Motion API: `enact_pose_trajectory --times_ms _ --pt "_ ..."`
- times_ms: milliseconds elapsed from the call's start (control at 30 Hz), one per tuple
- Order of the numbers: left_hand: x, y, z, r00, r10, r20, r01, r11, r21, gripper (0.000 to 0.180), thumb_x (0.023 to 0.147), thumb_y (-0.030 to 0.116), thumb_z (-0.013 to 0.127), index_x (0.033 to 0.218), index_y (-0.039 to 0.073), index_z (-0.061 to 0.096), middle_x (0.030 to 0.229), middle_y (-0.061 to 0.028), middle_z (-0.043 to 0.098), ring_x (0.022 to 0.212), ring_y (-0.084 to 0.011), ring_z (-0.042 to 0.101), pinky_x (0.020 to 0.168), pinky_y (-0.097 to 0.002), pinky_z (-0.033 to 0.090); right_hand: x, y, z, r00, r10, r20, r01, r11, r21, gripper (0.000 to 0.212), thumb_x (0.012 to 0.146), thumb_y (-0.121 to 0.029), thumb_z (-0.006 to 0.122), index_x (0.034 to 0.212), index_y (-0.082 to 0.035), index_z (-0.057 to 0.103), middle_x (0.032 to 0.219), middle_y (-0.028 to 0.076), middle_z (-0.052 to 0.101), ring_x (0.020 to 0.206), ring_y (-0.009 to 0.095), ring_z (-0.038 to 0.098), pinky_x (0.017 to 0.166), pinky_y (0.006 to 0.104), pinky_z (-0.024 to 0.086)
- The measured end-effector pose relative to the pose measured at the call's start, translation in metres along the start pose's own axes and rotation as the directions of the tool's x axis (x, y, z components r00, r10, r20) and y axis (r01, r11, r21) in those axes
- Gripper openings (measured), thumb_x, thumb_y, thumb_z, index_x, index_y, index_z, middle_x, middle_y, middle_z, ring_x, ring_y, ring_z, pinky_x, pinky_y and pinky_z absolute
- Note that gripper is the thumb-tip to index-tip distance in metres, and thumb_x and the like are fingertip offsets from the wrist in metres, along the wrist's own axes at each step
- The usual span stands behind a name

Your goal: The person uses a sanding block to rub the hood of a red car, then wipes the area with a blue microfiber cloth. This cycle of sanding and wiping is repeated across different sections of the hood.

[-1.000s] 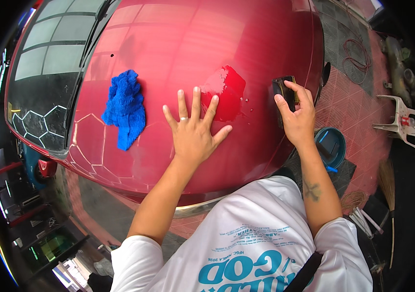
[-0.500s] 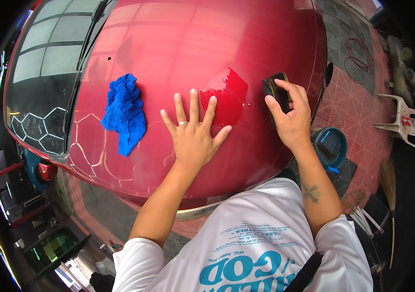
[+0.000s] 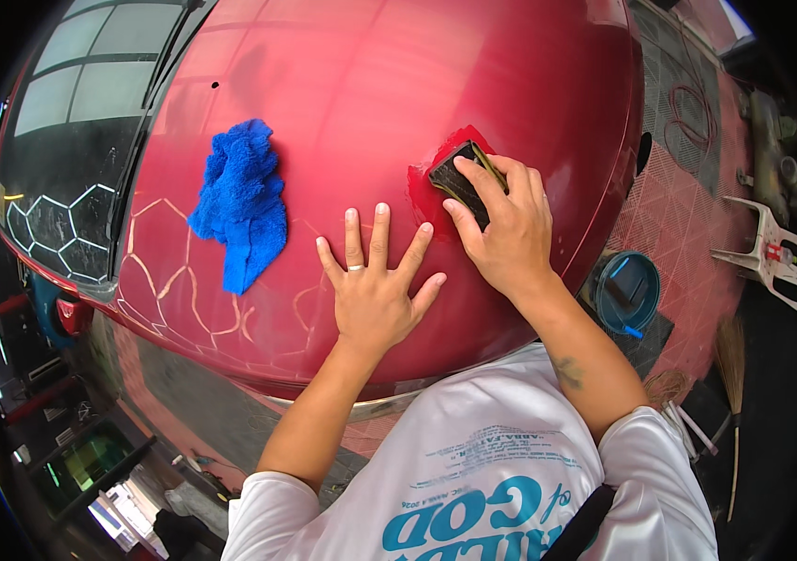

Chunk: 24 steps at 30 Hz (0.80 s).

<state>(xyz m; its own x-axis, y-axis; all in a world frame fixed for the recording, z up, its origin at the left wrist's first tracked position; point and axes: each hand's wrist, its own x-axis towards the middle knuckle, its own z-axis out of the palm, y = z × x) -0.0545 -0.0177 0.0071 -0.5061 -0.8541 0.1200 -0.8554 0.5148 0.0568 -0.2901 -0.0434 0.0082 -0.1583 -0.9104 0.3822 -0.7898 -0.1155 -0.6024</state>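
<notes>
A red car hood (image 3: pixel 342 122) spreads out in front of me. My left hand (image 3: pixel 375 299) lies flat on it with fingers spread, a ring on one finger. My right hand (image 3: pixel 515 234) grips a dark sanding block (image 3: pixel 459 182) with a yellowish edge, fingers and thumb around its sides. The block rests on a wet, deeper red patch (image 3: pixel 424 196) of the hood and covers much of it. Left of my hands, a crumpled blue microfiber towel (image 3: pixel 239 206) sits on the hood, touched by neither hand.
The windshield (image 3: pixel 62 201) is at the left. On the floor to the right stand a blue-rimmed bucket (image 3: pixel 654 304), a white plastic chair (image 3: pixel 768 251) and a broom (image 3: pixel 731 365). A reddish hose (image 3: pixel 697 122) lies coiled farther off.
My right hand has moved left with the sanding block, from beside the wet patch onto it. My left hand stays flat on the hood, slightly lower in view.
</notes>
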Motion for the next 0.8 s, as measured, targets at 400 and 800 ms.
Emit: enact_pose_trajectory --times_ms 400,800 --pt "0.002 0.002 -0.003 0.999 -0.006 -0.037 0.005 1.000 -0.029 0.072 0.103 0.064 0.084 0.169 0.039 0.072 0.190 -0.0216 0.046 0.180 -0.0538 0.029 0.135 -0.0887 0.013 -0.017 -0.015 -0.001 0.995 -0.043 0.087 0.046 0.999 -0.027 0.048 0.097 -0.026 0.095 0.143 -0.018 0.085 0.136 0.016 0.073 0.122 0.040 0.069 0.101 0.0534 0.059" --pt "0.002 0.002 -0.004 0.999 -0.004 -0.039 0.002 1.000 -0.030 0.070 0.103 0.063 0.085 0.168 0.040 0.073 0.189 -0.0214 0.047 0.179 -0.0538 0.031 0.134 -0.0890 0.017 -0.009 -0.018 -0.006 0.995 -0.054 0.079 0.062 0.993 -0.099 0.046 0.099 -0.026 0.093 0.144 -0.017 0.085 0.138 0.019 0.073 0.126 0.040 0.068 0.102 0.0552 0.058"
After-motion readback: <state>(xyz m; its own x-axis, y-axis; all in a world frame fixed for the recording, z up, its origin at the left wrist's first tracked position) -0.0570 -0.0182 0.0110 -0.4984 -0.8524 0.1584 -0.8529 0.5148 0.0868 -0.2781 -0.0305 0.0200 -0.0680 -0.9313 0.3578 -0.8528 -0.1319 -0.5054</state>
